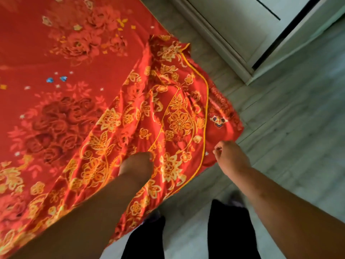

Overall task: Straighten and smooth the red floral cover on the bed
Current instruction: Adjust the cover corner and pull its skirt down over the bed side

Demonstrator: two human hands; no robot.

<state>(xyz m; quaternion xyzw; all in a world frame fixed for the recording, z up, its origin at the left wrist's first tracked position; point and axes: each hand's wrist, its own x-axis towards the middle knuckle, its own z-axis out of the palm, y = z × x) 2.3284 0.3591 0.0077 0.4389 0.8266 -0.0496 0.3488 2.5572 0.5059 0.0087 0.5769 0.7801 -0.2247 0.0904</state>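
Observation:
The red floral cover (173, 116) with gold flowers and a thin yellow piping lies bunched in folds over the bed's corner, on top of a flatter red sheet with rose prints (61, 77). My left hand (138, 163) is closed on a fold of the cover near the piping, fingers tucked into the cloth. My right hand (229, 156) pinches the cover's lower right edge just off the bed's corner. Both forearms reach in from the bottom of the view.
Grey wood-look floor (291, 128) runs along the right of the bed. A pale cabinet or wardrobe with a dark gap (261, 34) stands at the upper right. My dark trouser legs (229, 230) are at the bottom, close to the bed edge.

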